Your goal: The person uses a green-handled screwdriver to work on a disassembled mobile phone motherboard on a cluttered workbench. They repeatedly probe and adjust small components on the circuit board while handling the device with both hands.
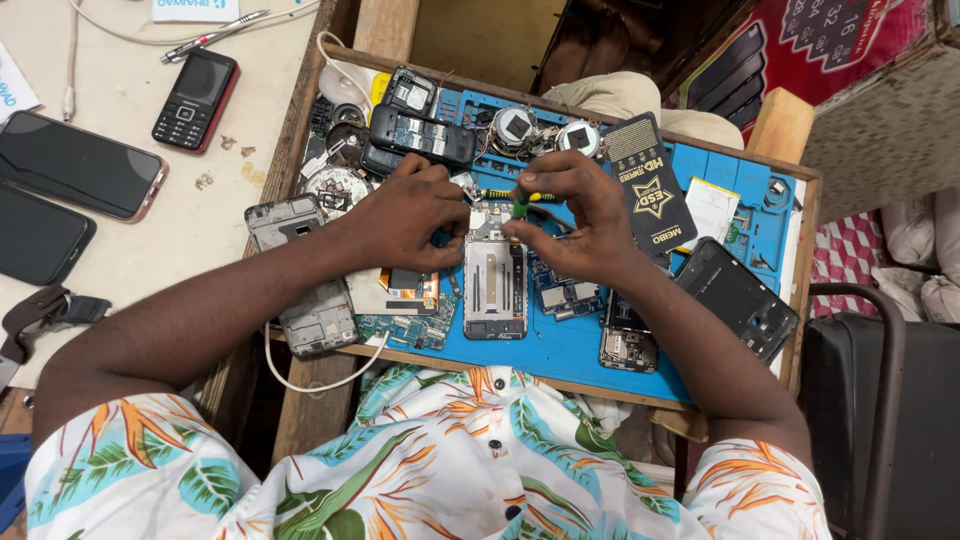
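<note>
Lying lengthwise at the middle of the blue work mat (560, 350), the opened phone (495, 285) is pinned at its upper end by the curled fingers of the left hand (410, 215), seemingly so that it cannot slide. A green-handled screwdriver (520, 200) is pinched upright by the right hand (580, 215) over that same end. The phone's back is off, its silver inner frame bared among loose circuit boards.

This is a phone repair workshop. A blue work mat (560, 350) carries opened phones, loose circuit boards (563, 295) and small parts, and more phones (70, 170) wait on the tabletop (140, 250) beside it.
</note>
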